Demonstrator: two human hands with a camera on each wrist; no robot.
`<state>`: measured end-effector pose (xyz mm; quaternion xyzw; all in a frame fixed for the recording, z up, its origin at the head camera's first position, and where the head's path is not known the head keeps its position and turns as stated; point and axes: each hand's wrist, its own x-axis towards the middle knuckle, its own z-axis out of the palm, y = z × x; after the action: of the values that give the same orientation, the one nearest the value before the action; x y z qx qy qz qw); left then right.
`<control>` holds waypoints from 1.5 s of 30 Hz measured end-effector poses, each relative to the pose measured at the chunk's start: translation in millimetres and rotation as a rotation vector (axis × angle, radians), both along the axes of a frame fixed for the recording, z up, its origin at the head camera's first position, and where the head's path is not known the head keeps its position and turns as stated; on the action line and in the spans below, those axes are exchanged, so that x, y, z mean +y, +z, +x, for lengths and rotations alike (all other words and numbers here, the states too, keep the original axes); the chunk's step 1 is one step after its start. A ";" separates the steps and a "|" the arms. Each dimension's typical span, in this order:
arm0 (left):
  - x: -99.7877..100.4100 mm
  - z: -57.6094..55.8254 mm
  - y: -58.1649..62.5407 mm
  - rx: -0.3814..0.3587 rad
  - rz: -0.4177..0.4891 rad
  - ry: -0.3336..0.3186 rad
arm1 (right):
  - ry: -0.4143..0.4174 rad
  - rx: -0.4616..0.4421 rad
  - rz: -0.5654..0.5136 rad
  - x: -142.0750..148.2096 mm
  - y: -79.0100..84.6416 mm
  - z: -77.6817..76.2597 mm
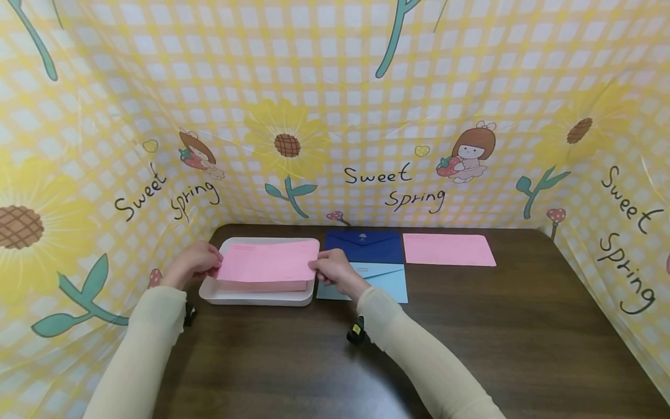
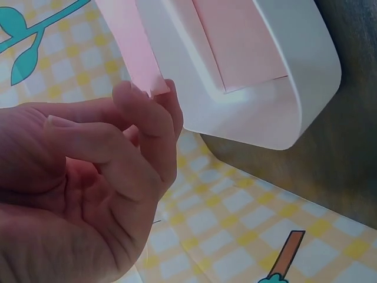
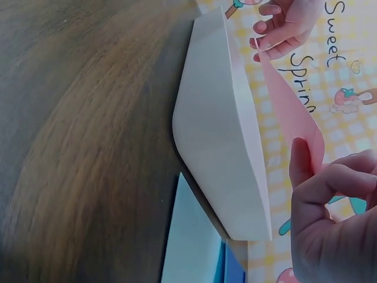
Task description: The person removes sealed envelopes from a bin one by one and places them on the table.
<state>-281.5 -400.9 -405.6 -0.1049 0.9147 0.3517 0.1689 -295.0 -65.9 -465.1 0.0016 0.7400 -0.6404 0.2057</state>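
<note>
A pink envelope (image 1: 268,262) is held up level over a white tray (image 1: 262,302) at the left of the table. My left hand (image 1: 196,262) pinches its left end between thumb and fingers, as the left wrist view shows at the envelope's corner. At the opposite end, my right hand (image 1: 337,269) pinches it with the thumb on one face. Inside the tray lies another pink piece (image 2: 244,44), partly covered by the held envelope in the head view. Under my right hand is a light blue envelope (image 1: 384,284) lying on the table.
Behind the light blue envelope lies a dark blue envelope (image 1: 363,247), its flap side up. To its right is another pink envelope (image 1: 449,250) near the table's back edge. A yellow checked cloth (image 1: 335,75) hangs around the back and sides of the wooden table (image 1: 471,331).
</note>
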 end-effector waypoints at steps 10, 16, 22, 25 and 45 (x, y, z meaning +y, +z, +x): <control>9.1 2.6 7.7 0.028 0.002 -0.013 | -0.009 0.026 -0.008 16.6 5.2 3.7; 14.4 5.7 9.5 0.030 0.008 -0.035 | -0.009 0.020 -0.014 26.6 8.5 6.8; 21.9 11.5 9.9 0.059 0.002 -0.067 | 0.000 0.034 -0.025 38.8 9.6 9.2; 27.6 15.4 10.6 0.073 0.004 -0.080 | 0.005 0.042 -0.030 45.4 8.9 9.9; 65.1 22.1 13.9 0.114 0.039 -0.110 | -0.001 0.051 -0.043 86.6 8.5 14.4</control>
<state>-259.4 -335.8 -391.7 -0.0308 0.9202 0.3652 0.1376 -280.7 20.8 -456.7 -0.0188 0.7311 -0.6560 0.1863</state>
